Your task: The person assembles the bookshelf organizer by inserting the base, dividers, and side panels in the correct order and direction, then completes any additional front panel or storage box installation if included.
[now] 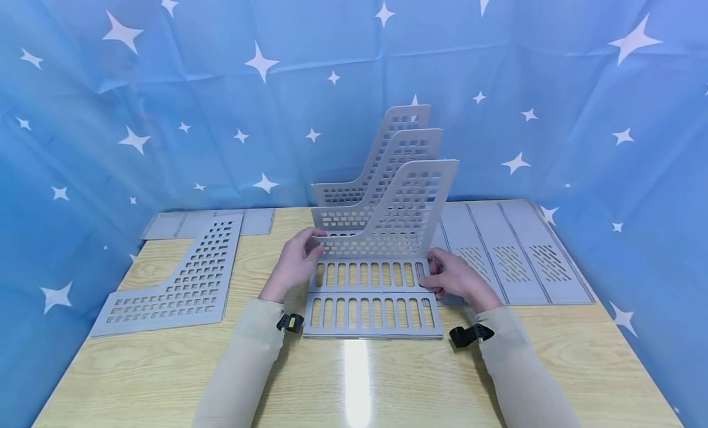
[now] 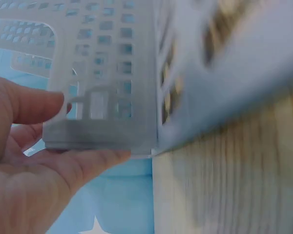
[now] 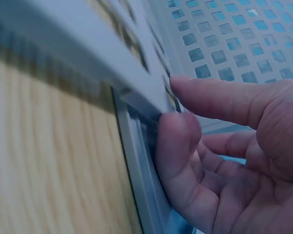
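Three grey upright dividers with square holes stand one behind another on a slotted grey base [image 1: 372,291]. My left hand [image 1: 295,261] pinches the low left end of the front divider [image 1: 394,231], thumb on its near face. In the left wrist view the fingers lie along that divider's short edge [image 2: 95,134]. At the right side of the base, my right hand [image 1: 456,275] holds the base's edge between thumb and curled forefinger, close to the front divider's foot. The right wrist view shows that thumb [image 3: 219,100] on the slotted face. The middle divider [image 1: 416,139] and rear divider [image 1: 406,111] are partly covered.
A loose divider of the same stepped shape [image 1: 188,286] lies flat at the left. Behind it is a long flat grey panel [image 1: 254,221]. Right of the base lies a wide grey panel [image 1: 511,237] with slanted slots. A blue star-patterned curtain [image 1: 310,120] surrounds the wooden table [image 1: 166,379].
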